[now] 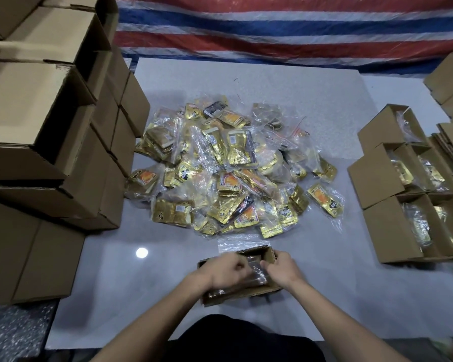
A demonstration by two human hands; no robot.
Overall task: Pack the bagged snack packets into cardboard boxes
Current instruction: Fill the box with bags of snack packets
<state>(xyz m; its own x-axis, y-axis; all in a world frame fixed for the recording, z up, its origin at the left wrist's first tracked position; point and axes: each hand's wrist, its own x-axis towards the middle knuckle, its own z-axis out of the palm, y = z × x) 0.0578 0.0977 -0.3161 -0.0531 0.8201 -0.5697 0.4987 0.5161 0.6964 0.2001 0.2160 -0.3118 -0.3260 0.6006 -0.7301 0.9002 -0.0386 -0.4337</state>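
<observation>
Cardboard on both flanks of my feed, grey table (324, 283) between.

- Near edge, centre: one small open box (270, 253), flaps up, standing on the table just in front of the person's dark-clothed torso.
- Inside it lies a clear bag (255, 276) of dark and gold packets, partly down in the box. This is the task item now being handled.
- Left hand (224, 270): over the left half of the box, fingers curled down onto the bag, knuckles up. I read it as gripping the plastic.
- Right hand (283, 270): at the right half of the box, fingers curled round the bag's other end. The two hands are close together but not touching.
- Just beyond the box a flat strip of clear plastic (242, 244) lies on the table, between the box and the heap.
- Mid-table: a loose pile (230, 173) of bagged snack packets, gold foil with orange print, inside crinkled clear bags, well apart from the hands.
- Left: a tall stack (37, 126) of empty brown boxes, open sides showing.
- Right: several filled boxes (392, 226), flaps open, clear bags of gold packets visible inside, set side by side.
- Far side: a red, white and blue striped tarp (272, 27) behind the table.
- A round light glare (141, 252) sits on the tabletop, left of the box.
</observation>
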